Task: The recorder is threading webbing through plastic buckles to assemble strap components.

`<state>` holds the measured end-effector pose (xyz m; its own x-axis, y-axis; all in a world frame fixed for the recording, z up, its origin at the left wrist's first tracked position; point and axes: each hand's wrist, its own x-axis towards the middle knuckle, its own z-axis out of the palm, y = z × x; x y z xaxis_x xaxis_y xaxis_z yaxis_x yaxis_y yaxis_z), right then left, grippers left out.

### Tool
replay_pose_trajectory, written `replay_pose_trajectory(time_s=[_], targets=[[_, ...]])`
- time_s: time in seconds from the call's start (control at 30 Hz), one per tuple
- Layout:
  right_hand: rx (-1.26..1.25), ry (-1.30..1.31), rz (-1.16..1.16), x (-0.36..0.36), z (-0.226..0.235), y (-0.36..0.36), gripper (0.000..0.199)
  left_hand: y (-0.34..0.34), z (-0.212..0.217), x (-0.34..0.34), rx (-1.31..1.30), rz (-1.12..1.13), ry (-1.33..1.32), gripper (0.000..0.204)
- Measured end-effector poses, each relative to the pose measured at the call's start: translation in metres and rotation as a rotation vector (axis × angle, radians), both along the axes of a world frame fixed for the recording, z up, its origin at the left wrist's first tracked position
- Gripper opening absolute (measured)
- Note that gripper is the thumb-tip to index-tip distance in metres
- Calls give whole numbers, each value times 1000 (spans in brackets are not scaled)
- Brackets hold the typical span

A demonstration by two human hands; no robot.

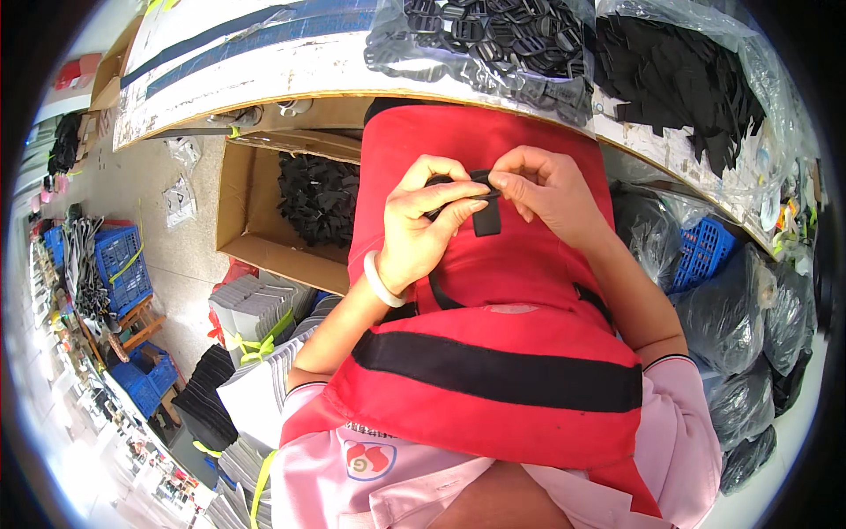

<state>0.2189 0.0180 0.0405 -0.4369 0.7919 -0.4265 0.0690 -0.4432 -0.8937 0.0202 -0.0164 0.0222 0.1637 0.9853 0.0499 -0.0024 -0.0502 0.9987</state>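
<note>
My left hand [421,225] and my right hand [548,189] meet over my red apron [493,291]. Together they pinch a short black webbing strap [486,216] with a black plastic buckle [458,183] at its top. The left fingers curl over the buckle, a pale bangle [381,280] sits on that wrist. The right thumb and forefinger grip the strap's upper end from the right. The strap's free end hangs down between the hands.
A worktable edge [291,93] curves above the hands, bearing a clear bag of black buckles [493,44] and a bag of black strap pieces [679,79]. A cardboard box [247,220] of black pieces stands left. Bundled stacks [256,317], blue crates [123,264] and dark bags [749,317] surround me.
</note>
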Motion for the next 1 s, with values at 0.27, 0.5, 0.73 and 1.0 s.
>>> replay_pose_trajectory(time_s=[0.27,0.5,0.73,1.0], targets=[[48,149,-116,-7,-6,-6,9,-4,3,-2,8,4,30,20],[59,221,-95,-35,-51,1,13,-5,27,-49,-41,-235,326,16],[770,-396,-329,19,2,34,15,-63,-23,-205,-527,525,189,29],[1424,-1140,-522,129,-7,151,17,-14,-25,-89,-648,275,-453,47]])
